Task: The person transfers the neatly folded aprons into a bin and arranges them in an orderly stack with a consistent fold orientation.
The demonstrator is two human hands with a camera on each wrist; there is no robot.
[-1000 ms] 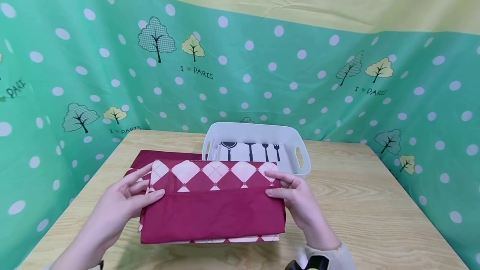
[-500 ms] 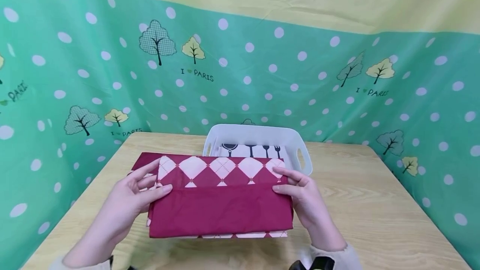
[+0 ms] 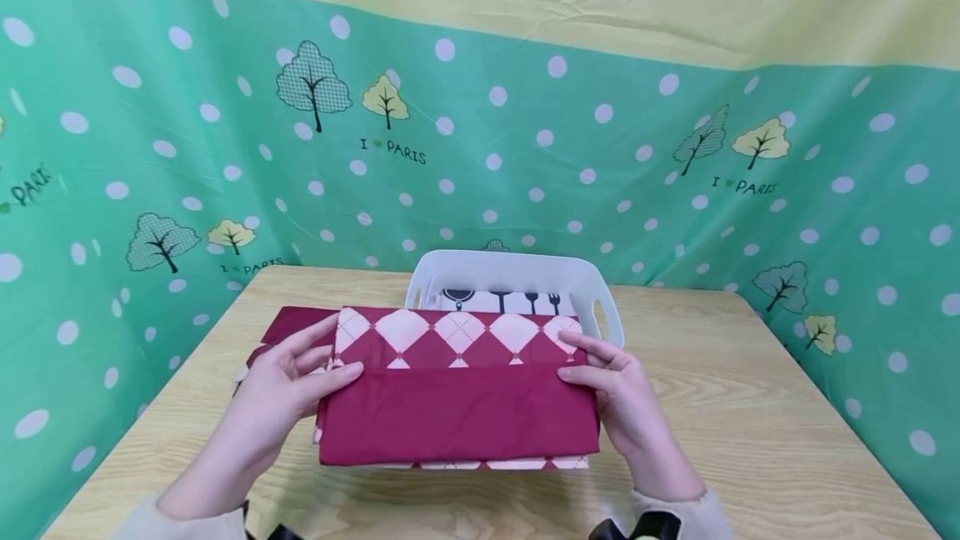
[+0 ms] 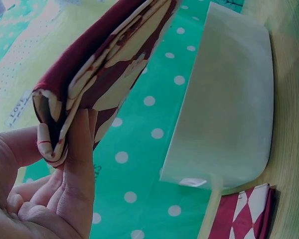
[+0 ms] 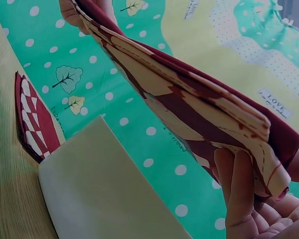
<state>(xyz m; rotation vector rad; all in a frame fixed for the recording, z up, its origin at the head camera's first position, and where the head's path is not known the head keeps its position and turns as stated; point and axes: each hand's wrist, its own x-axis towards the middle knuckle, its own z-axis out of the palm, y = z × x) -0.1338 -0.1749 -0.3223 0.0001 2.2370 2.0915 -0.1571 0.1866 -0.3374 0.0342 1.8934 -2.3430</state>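
Observation:
A folded burgundy cloth [image 3: 459, 411] with a band of white diamonds along its top is held up over the table. My left hand [image 3: 288, 390] pinches its left end, thumb in front and fingers behind. At the other end my right hand [image 3: 618, 398] grips it the same way. Both wrist views show the cloth's stacked layers edge-on, the left fingers [image 4: 79, 154] and the right fingers [image 5: 234, 184] pressed against the diamond-patterned back. Behind the cloth stands a white basket [image 3: 517, 269], its lower front hidden.
Inside the basket lies a white cloth [image 3: 491, 301] printed with dark kitchen utensils. Left of the basket, a second folded burgundy cloth [image 3: 296, 323] rests on the wooden table [image 3: 750, 423], partly covered by my left hand. A green dotted curtain [image 3: 495, 148] hangs behind.
Both hands have carried the folded cloth to the right and slightly upward in the head view, keeping their grip. The basket and the other cloth have stayed put.

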